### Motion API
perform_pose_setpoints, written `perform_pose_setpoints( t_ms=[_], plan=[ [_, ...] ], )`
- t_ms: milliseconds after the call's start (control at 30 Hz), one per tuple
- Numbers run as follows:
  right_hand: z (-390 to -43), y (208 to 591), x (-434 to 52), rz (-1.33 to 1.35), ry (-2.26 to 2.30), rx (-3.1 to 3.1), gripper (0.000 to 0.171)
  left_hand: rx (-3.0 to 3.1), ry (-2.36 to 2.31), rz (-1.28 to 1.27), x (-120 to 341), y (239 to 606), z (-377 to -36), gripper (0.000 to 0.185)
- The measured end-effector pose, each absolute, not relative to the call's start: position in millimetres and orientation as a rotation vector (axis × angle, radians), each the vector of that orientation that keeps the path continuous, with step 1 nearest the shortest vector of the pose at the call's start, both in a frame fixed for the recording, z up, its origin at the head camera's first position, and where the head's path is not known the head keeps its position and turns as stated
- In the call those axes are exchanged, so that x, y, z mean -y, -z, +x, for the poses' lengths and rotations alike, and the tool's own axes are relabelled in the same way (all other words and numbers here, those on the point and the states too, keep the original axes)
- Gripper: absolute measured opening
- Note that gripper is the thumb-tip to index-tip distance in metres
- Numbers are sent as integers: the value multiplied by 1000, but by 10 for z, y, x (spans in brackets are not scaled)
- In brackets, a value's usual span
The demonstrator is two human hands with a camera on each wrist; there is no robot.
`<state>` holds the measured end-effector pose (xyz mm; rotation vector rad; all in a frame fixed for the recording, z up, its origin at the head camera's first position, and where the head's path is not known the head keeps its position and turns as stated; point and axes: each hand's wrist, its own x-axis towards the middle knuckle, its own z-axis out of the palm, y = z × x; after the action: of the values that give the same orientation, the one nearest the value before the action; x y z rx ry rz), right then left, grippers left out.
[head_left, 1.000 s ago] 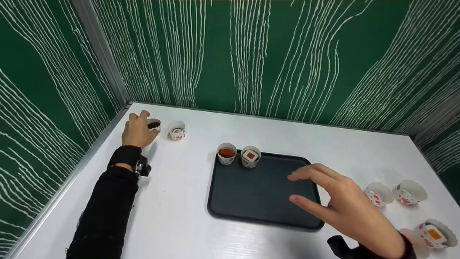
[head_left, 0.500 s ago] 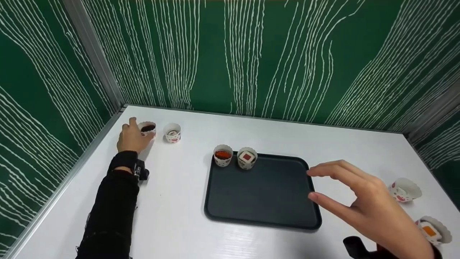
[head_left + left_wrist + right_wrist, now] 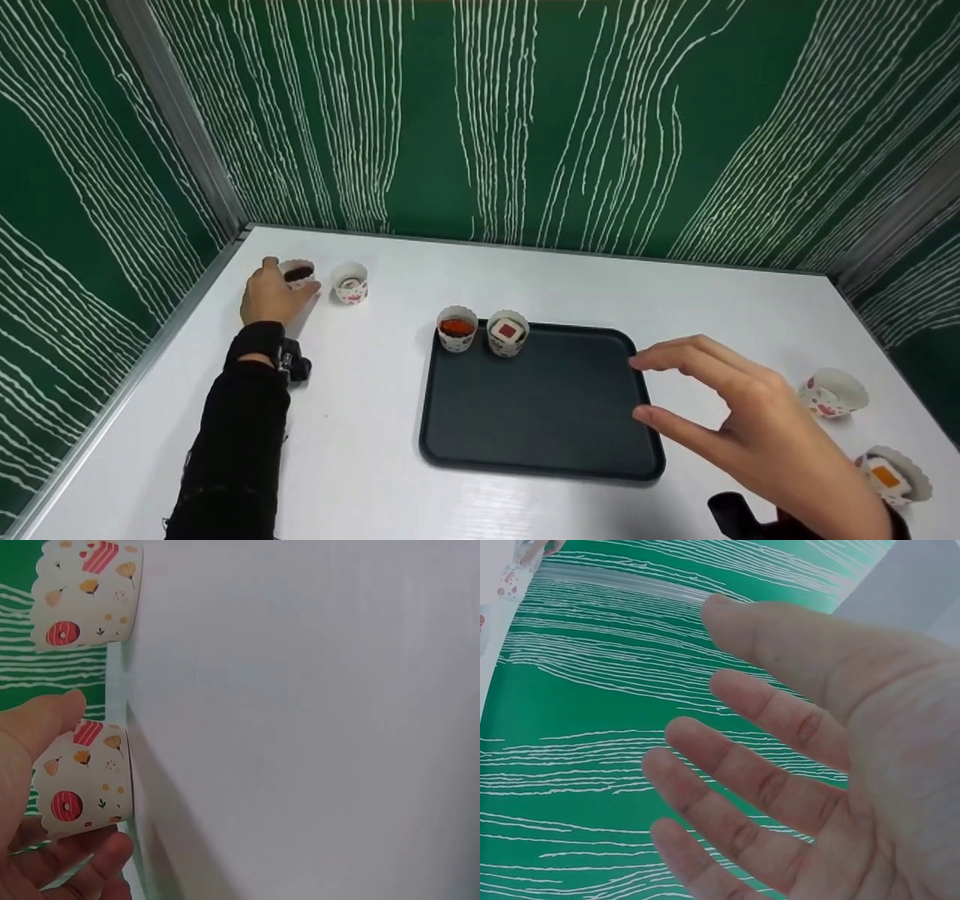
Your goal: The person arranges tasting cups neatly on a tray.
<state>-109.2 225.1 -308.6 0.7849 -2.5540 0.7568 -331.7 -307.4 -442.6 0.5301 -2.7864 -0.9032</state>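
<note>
Near the white table's [image 3: 375,420] far-left corner, the left hand [image 3: 268,298] grips a scalloped, doughnut-printed paper cup [image 3: 298,273] with dark filling, while the right hand [image 3: 757,442], fingers spread, hovers above the black rectangular tray's [image 3: 536,420] right edge.

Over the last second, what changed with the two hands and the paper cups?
The left hand closed round the dark-filled cup at the table's far left; a second ago its fingers were only reaching over the cup. The right hand drew back from over the black tray towards its right edge, open and empty. The two filled cups on the tray's far edge stayed put.
</note>
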Motion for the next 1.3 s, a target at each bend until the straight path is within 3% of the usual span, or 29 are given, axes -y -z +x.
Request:
perform_pose_setpoints(
  t_ms=[800, 1300],
  plan=[
    [-1111, 3089, -2244, 794, -720, 2571, 55, 2736, 1024, 500, 3175, 4417, -3229, 73],
    [-1138, 3134, -2253, 784, -692, 2588, 55, 2709, 982, 321, 3112, 4290, -3095, 69]
  ],
)
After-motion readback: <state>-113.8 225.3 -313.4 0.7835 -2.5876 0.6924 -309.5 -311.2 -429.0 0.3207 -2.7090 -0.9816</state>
